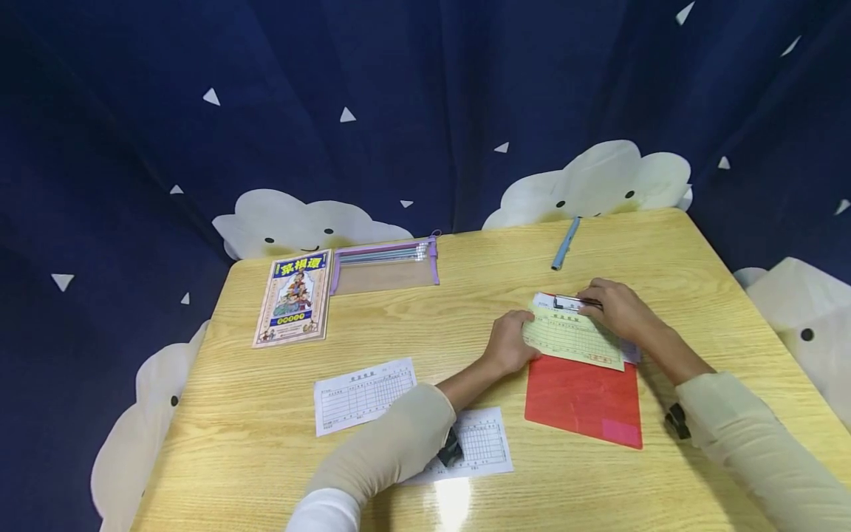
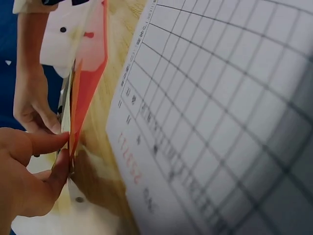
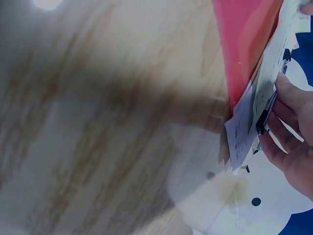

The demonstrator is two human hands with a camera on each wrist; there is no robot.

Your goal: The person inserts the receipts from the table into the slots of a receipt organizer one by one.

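A red clipboard (image 1: 581, 399) is at the right of the table, with a yellow printed form (image 1: 573, 338) over its upper part. White paper (image 1: 544, 300) shows from under the form at the top. My left hand (image 1: 508, 342) pinches the form's left edge between thumb and fingers; in the left wrist view that hand (image 2: 32, 171) is against the edge of the stack, and whether it also grips the board cannot be told. At the top edge my right hand (image 1: 617, 309) grips the metal clip (image 1: 565, 302). The right wrist view shows the right hand's thumb and fingers (image 3: 291, 98) around the clip.
Two white printed forms (image 1: 362, 395) (image 1: 485, 443) lie left of the clipboard, one partly under my left forearm. Farther back are a comic-covered booklet (image 1: 292, 297), a purple-edged clear pencil pouch (image 1: 385, 273) and a blue pen (image 1: 566, 244). A dark curtain hangs behind the table.
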